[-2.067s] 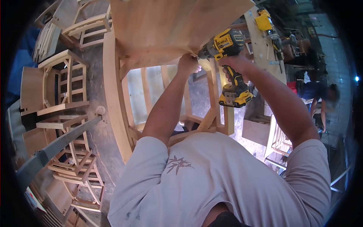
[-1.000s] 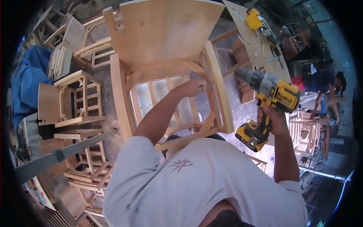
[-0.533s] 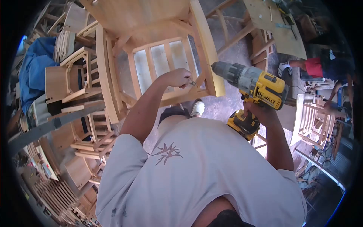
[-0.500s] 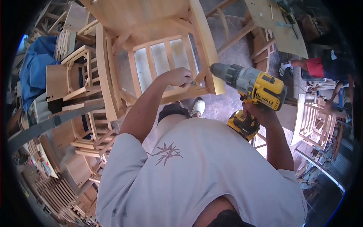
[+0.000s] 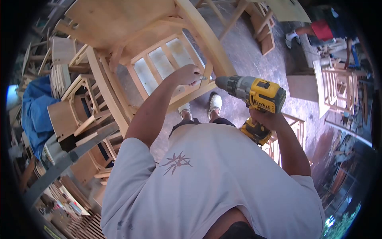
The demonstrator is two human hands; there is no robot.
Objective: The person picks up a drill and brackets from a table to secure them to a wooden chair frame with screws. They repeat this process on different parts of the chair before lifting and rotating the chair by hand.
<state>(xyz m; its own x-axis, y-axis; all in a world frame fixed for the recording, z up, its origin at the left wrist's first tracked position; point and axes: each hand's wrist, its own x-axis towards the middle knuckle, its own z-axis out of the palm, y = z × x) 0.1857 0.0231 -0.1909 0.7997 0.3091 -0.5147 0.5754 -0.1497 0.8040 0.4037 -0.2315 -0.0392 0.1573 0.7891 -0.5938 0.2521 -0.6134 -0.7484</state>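
My right hand (image 5: 264, 118) is wrapped round the grip of a yellow and black cordless drill (image 5: 267, 95), its chuck pointing left. My left hand (image 5: 188, 75) is closed in a pinch on a small metal piece (image 5: 203, 78), too small to name surely. The chuck's tip is close to that piece, with a narrow gap between them. Beneath my left hand is the wooden chair frame (image 5: 191, 97), with slats across its lower part and a broad panel (image 5: 119, 24) above. The pinching fingertips are partly hidden.
Several wooden chair frames (image 5: 89, 103) are stacked at left, beside a blue tarp (image 5: 38, 111). More wooden frames (image 5: 338, 89) stand at right. Another person's leg (image 5: 304, 31) shows at upper right. My shoes (image 5: 215, 104) are on the floor by the chair frame.
The drill has moved left and slightly down, bringing its chuck closer to my left hand. My head view has shifted, so the chair frame appears further left. Both hands keep their holds.
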